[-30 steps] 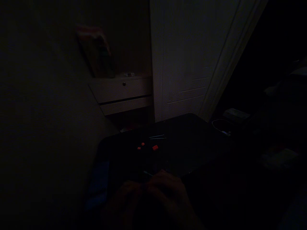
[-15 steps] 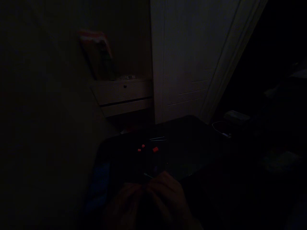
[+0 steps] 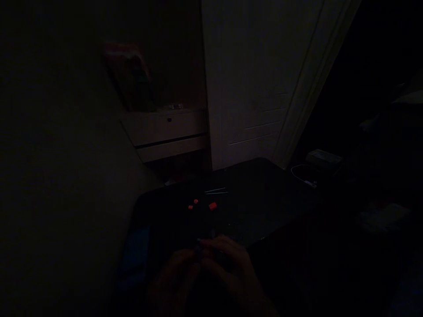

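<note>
The room is very dark. Low over the near part of a dark table (image 3: 257, 189), my left hand (image 3: 175, 273) and my right hand (image 3: 231, 264) meet with fingertips pinched together. Between them is a small dark piece (image 3: 198, 252), its kind too dim to make out. Beyond the hands lie a red block (image 3: 212, 206), a small orange-red piece (image 3: 191, 207) and another small orange-red piece (image 3: 196, 201). Two thin pale rods (image 3: 216, 192) rest behind these, possibly the arms of one tool.
A blue object (image 3: 134, 253) is at the table's left side. Behind the table stand a drawer unit (image 3: 170, 127) with a colourful bag (image 3: 128, 75) on top, and a pale door panel (image 3: 251, 79). On the right are a box (image 3: 324, 157) and a white cable (image 3: 297, 176).
My right hand's fingers have shifted and now bend more closely over the left fingertips. A small dark piece shows between them. The view has moved slightly; the table items stay put.
</note>
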Demonstrator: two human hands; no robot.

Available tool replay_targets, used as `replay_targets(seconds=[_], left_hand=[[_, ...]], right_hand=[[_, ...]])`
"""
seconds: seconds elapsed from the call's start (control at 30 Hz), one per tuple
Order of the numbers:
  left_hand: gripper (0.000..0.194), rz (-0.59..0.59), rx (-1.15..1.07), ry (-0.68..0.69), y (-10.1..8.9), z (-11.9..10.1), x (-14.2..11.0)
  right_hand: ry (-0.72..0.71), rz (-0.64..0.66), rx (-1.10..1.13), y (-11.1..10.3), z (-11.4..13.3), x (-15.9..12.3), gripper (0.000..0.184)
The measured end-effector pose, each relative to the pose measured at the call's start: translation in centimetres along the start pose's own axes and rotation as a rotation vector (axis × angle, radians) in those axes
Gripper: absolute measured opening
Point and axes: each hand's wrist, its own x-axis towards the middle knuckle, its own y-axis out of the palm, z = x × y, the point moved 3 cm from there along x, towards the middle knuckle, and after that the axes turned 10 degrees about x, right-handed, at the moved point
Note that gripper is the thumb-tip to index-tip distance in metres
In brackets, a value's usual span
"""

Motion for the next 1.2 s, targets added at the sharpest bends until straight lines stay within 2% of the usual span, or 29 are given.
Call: replay_targets(seconds=[0.1, 0.13, 0.2, 0.33, 0.43, 0.5, 0.63, 0.8, 0.97, 1.2], left_hand=[[0.037, 0.093, 0.016, 0.059, -0.2, -0.3, 0.5], [0.035, 0.151, 0.031, 0.093, -0.1, -0.5, 0.7], [0.032, 0.179, 0.087, 0.154, 0.0, -0.6, 1.2], [0.038, 0.023, 0.264, 0.257, 0.5, 0.7, 1.9], [0.045, 0.006, 0.365, 0.427, 1.5, 2.3, 1.9], [0.047, -0.021, 0.404, 0.479, 2.0, 3.4, 2.0], [0.048, -0.101, 0.443, 0.433, 2.4, 5.1, 2.1], [0.038, -0.106, 0.462, 0.359, 2.4, 6.1, 2.0], [0.028, -0.08, 0.442, 0.306, 2.1, 6.6, 1.7], [0.017, -0.007, 0.388, 0.302, 1.7, 6.2, 1.2]], right_hand=[[-0.028, 0.102, -0.035, -0.4, 0.2, 0.2, 0.04], [-0.039, 0.151, -0.042, -0.5, 0.1, 0.4, 0.038], [-0.041, 0.249, -0.084, -0.4, -0.6, 0.7, 0.031], [-0.021, 0.319, -0.292, 0.0, -3.4, 0.7, 0.021], [-0.011, 0.372, -0.422, 0.3, -4.8, 0.1, 0.028], [0.01, 0.371, -0.546, 0.0, -5.2, -0.1, 0.034], [0.095, 0.332, -0.798, -1.1, -5.8, -0.2, 0.031], [0.129, 0.34, -0.909, -0.8, -6.8, -0.1, 0.041], [0.089, 0.352, -0.982, -0.5, -6.8, 0.1, 0.054], [-0.016, 0.364, -0.979, -1.9, -5.8, -1.9, 0.042]])
